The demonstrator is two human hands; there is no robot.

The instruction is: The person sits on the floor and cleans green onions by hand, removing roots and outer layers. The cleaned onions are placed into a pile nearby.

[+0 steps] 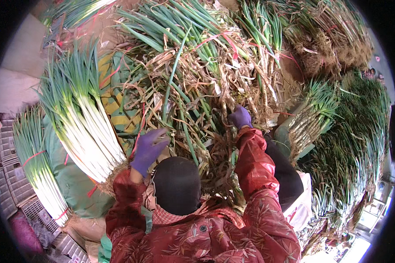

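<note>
My left hand (149,149), in a purple glove, is raised with its fingers apart beside the roots of peeled green onions (85,131); it holds nothing that I can see. My right hand (240,116), gloved in purple too, has its fingers curled at the root ends of unpeeled green onions (266,82) with dry outer leaves. Whether it grips a stalk is hidden. Between and ahead of both hands lies a heap of stripped green and brown onion leaves (191,108). Pink-red plastic ties (230,42) run over the unpeeled stalks.
A tied bundle of clean green onions (46,171) lies at far left near grey plastic crates (14,161). A smaller unpeeled bunch (311,118) rests at right, beside a large pile of green onions (352,141). More rooted bundles (329,42) lie at upper right.
</note>
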